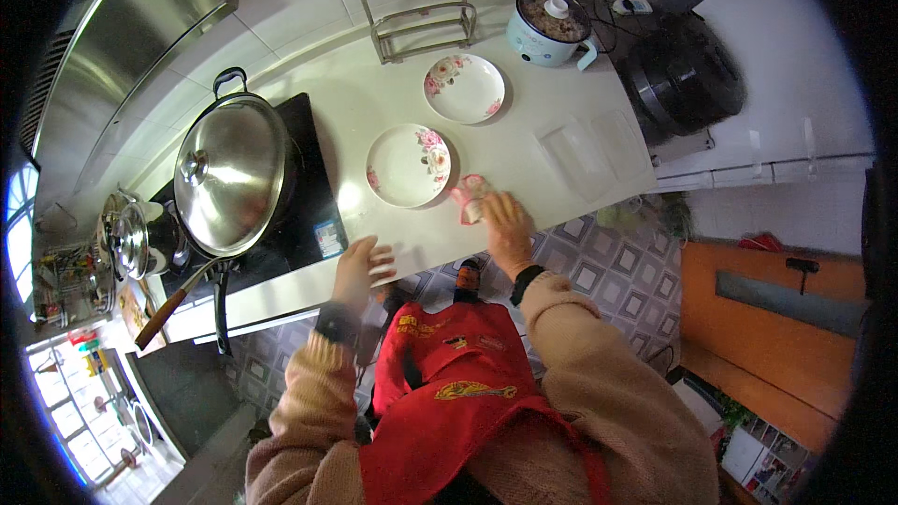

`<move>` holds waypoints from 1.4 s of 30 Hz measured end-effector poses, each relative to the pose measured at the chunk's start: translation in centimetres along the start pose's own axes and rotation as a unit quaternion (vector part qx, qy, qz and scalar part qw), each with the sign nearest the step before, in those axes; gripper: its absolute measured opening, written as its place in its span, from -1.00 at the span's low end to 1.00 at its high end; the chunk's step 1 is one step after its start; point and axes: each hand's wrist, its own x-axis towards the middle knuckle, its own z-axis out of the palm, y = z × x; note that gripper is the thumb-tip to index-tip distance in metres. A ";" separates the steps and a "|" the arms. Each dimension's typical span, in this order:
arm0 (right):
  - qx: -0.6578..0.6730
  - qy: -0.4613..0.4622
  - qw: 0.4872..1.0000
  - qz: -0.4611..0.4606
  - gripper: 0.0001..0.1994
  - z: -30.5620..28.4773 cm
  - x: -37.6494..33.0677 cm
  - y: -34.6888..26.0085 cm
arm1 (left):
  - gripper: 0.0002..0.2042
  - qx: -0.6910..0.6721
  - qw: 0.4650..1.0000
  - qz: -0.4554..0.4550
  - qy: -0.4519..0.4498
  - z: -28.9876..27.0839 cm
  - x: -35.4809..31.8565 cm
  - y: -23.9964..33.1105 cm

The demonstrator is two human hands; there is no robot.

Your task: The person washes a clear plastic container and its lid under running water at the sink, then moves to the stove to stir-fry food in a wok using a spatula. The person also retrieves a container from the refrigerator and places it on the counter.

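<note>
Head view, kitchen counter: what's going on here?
A person in a red apron stands at a white counter. The right hand presses a pink cloth onto the countertop beside a floral plate. The left hand rests flat on the counter edge near a lidded wok.

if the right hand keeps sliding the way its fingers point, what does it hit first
Probably the pink cloth already under the right hand fingertips; beyond that, the nearer floral plate lies roughly in line, though the exact heading is hard to judge.
</note>
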 end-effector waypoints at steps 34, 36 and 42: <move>0.110 0.120 0.982 0.094 -0.62 -5.2 -1.4 0.0 | -0.83 -0.153 0.974 0.127 0.105 1.8 15.6 0.6; 0.213 0.202 0.905 0.308 -0.65 -6.7 -2.8 3.2 | -0.82 -0.147 0.975 0.131 0.105 1.7 16.6 0.9; 0.340 0.176 0.761 0.524 -0.58 -8.7 -3.8 13.2 | -0.51 -0.129 0.986 0.058 0.090 2.8 15.5 1.7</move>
